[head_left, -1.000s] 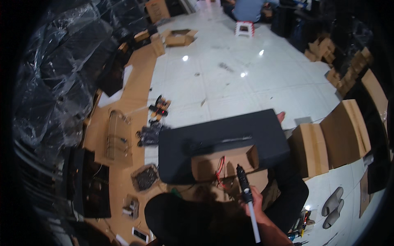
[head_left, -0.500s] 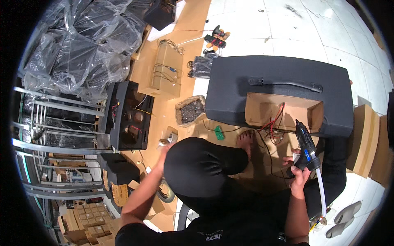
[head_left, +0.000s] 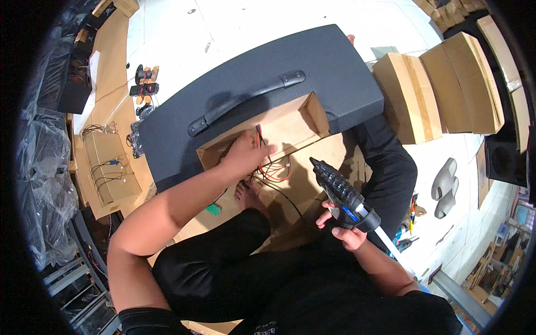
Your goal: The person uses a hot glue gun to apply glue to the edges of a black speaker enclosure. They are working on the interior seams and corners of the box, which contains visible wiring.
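Observation:
A black speaker cabinet [head_left: 312, 61] with a strap handle [head_left: 245, 100] lies before me, its rectangular bare-wood recess [head_left: 301, 125] facing me. My left hand [head_left: 244, 154] reaches into the left part of that recess with curled fingers; what they hold, if anything, is hidden. Its thumb is beside red and black wires [head_left: 279, 174] that hang out over the recess edge. In my right hand [head_left: 347, 231] is a black hot glue gun [head_left: 341, 190], gripped by the handle. The nozzle points up and left toward the recess, and a long white glue stick [head_left: 391, 245] trails from its back.
Cardboard boxes [head_left: 410, 97] stand right of the cabinet. Grey slippers [head_left: 445, 190] lie on the white tiles. To the left are a cardboard piece with cables [head_left: 109, 162] and plastic-wrapped goods [head_left: 42, 184]. A green piece [head_left: 213, 209] lies near my foot [head_left: 249, 195].
My left hand has come from the far left, near a small container on the floor, into the cabinet's recess. The view has turned rightward. My right hand still holds the glue gun.

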Motion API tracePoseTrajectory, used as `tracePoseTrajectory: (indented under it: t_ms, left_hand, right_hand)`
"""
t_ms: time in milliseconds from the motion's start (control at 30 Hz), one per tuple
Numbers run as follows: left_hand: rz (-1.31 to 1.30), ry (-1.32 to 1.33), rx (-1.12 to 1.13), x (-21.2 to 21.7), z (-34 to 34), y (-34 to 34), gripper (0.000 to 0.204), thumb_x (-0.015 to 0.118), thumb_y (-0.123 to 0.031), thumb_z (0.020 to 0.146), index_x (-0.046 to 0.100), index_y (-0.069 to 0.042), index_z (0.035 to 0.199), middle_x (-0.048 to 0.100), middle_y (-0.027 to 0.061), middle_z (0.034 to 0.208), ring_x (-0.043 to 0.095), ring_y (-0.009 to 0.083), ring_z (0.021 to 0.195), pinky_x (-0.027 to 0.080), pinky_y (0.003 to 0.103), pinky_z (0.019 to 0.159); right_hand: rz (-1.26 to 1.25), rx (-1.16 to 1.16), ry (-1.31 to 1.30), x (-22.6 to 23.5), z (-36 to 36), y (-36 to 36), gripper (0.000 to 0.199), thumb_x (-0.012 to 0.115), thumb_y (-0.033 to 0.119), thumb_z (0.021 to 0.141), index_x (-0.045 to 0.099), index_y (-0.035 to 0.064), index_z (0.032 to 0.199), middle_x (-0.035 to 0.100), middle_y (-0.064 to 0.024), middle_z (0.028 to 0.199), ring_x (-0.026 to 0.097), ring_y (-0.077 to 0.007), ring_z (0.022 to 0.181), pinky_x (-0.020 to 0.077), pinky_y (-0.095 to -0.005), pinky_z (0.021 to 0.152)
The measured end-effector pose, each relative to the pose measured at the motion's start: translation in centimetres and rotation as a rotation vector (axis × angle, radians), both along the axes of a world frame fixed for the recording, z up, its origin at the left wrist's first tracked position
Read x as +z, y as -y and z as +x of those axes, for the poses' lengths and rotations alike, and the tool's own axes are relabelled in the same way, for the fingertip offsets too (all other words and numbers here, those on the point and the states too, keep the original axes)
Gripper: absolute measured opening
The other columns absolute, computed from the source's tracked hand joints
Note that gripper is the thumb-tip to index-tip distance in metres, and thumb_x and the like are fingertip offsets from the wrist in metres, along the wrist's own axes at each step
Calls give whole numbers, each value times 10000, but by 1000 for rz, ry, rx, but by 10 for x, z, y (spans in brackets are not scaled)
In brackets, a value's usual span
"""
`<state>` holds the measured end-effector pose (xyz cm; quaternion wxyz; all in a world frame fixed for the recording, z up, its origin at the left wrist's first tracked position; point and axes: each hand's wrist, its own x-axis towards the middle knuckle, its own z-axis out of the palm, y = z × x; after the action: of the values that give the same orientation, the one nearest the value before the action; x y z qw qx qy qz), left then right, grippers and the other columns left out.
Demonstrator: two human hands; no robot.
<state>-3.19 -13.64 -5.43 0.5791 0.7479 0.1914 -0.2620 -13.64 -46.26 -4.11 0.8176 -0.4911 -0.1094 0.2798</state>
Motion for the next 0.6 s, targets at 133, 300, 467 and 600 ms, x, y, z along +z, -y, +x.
tracePoseTrajectory:
  t_ms: [133,300,467,600]
  left_hand:
    - [-193,-109,227,-6,-2,2,272,700,-191,964,614,-14,1153,669,69,970,652,166,931,495,289,866]
    - [-373,-316,231,20,-28,-5,211,632,-240,1028,616,-30,1033,605,46,782,693,192,777,547,351,688]
    - [-115,-458,-199,100,-32,-16,271,587,-294,1056,585,-34,980,577,50,735,688,195,711,535,351,621]
    - [678,212,-608,130,-39,-54,291,569,-253,1049,622,-1,915,589,128,671,554,211,625,473,416,651]
  right_hand:
    - [-46,-12,-49,-12,-6,6,683,598,-21,790,422,-67,1449,679,-189,1125,670,-273,1031,528,-418,939]
    - [-89,-63,-17,-25,8,0,692,627,52,785,428,-82,1434,698,-188,1055,689,-279,970,519,-430,955]
    - [-73,-87,-11,-35,13,8,719,617,77,786,415,-86,1457,685,-198,1090,683,-283,937,512,-439,929]
    - [-42,-22,-75,-34,16,6,688,612,39,799,437,-71,1455,680,-186,1112,689,-264,943,530,-404,906]
